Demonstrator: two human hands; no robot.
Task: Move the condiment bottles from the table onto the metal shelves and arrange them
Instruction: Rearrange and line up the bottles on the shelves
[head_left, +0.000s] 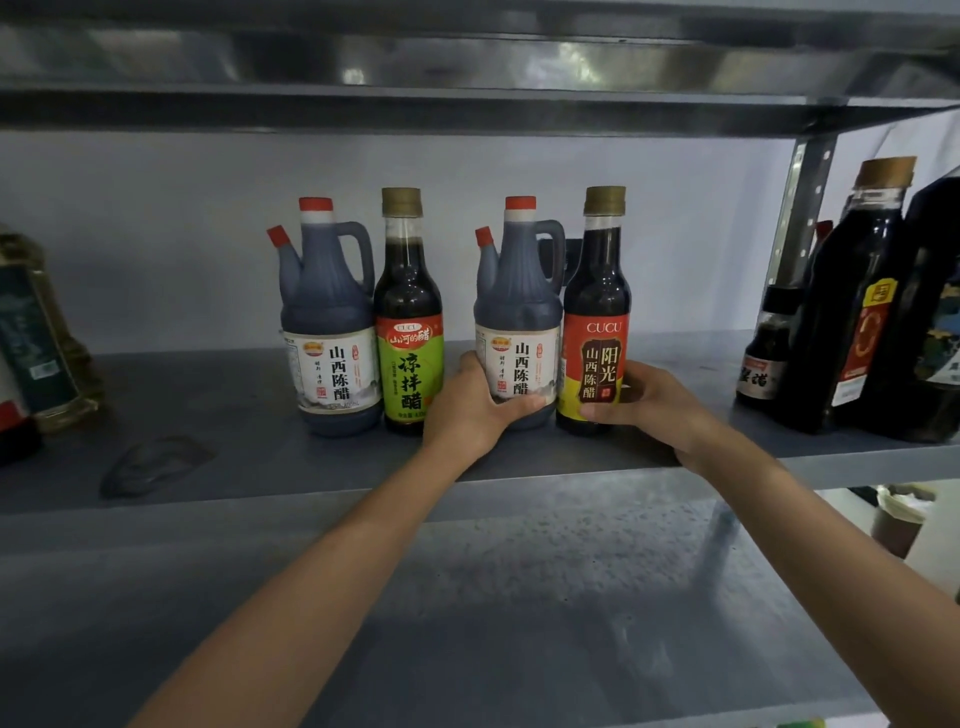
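Observation:
Four dark condiment bottles stand upright in a row on the grey metal shelf (208, 415). From the left: a handled vinegar jug with red caps (330, 322), a green-labelled bottle (409, 332), a second handled vinegar jug (519, 312) and a red-and-yellow-labelled bottle (597, 322). My left hand (470, 410) grips the base of the second jug. My right hand (652, 400) holds the lower part of the red-and-yellow-labelled bottle, thumb across its front. Both bottles rest on the shelf.
Several dark bottles (852, 312) crowd the shelf's right end beside a perforated upright post (800, 208). A yellowish oil bottle (41, 332) stands at the far left. A clear plastic scrap (156, 462) lies on the shelf front left. Another shelf (467, 109) hangs above, one lies below.

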